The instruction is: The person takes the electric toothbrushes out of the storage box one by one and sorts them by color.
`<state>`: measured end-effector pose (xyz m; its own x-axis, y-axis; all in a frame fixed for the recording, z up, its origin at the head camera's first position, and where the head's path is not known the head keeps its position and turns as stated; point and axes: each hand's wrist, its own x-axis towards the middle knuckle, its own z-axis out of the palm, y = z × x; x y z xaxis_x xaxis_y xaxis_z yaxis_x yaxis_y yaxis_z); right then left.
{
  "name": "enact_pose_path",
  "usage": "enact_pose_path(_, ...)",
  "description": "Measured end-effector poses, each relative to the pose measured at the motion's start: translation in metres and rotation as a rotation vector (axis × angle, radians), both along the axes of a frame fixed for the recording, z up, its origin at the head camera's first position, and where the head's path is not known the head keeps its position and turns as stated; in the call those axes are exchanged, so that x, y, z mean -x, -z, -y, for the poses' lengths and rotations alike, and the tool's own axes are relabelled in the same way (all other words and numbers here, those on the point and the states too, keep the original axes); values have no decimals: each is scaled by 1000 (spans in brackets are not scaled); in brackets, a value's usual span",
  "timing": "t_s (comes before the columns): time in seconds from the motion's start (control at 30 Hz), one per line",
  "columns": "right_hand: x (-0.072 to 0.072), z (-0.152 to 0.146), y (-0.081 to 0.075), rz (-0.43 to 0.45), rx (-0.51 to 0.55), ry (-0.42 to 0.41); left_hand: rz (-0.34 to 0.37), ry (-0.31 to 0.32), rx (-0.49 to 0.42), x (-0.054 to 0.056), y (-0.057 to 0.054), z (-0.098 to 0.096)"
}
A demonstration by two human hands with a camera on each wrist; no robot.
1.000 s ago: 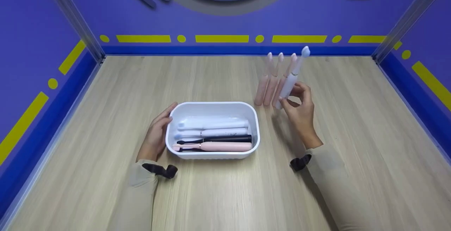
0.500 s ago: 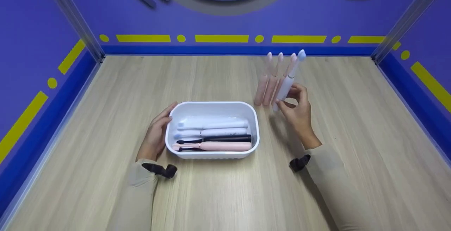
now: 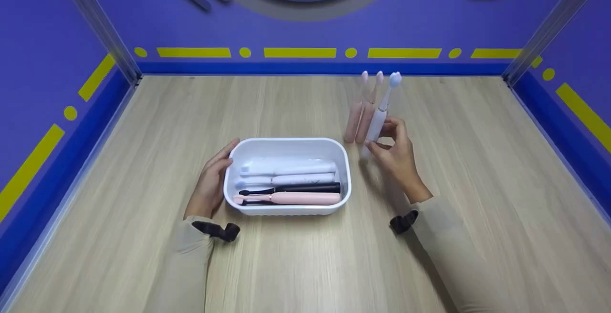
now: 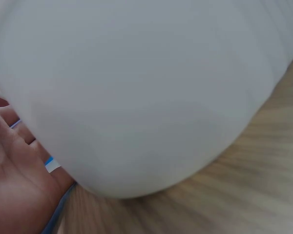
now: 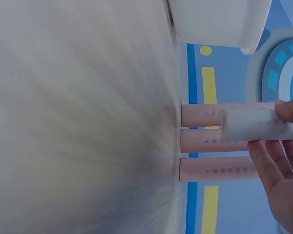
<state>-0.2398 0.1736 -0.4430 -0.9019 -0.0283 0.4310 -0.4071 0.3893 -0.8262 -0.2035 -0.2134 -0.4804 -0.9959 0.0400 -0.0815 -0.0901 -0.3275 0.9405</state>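
Note:
My right hand (image 3: 398, 153) pinches the handle of a white electric toothbrush (image 3: 376, 124), its pale blue brush head up. Three pink electric toothbrushes (image 3: 354, 122) stand upright in a row just beyond it. In the head view the white one covers most of the third. Its blunt end is raised off the table in the right wrist view, where the pink handles (image 5: 212, 168) reach down to the surface. Against the left end of a white plastic bin (image 3: 289, 211) rests my left hand (image 3: 210, 184), fingers along the outer wall and thumb at the rim.
Inside the bin lie white toothbrushes (image 3: 304, 179), a black toothbrush (image 3: 308, 187) and a pink toothbrush (image 3: 305, 198), all sideways. The wood-look table (image 3: 305, 265) is bounded by blue printed panels (image 3: 305, 31) at the back and sides.
My right hand has moved left and slightly toward me with the white toothbrush, which now overlaps the third pink one. The left hand and the bin have stayed put.

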Motion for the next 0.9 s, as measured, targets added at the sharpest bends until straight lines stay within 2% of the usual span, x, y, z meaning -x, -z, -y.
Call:
enact_pose_path(0.1,4,-2,6,0,-14,-13,2,-6,1,0,-1,-1)
enact_pose_path(0.37,3,3,8,10,-57,-48,-11,-9,4,0,-1,-1)
enact_pose_path(0.67,7,12,11,84,-60,-91,-5,1,13,-1,0,0)
enact_pose_path(0.77,6,14,9,78,-81,-95,-5,13,12,-1,0,0)
enact_pose_path(0.9,-1,19,-2,71,-102,-108,-6,16,7,-1,0,0)
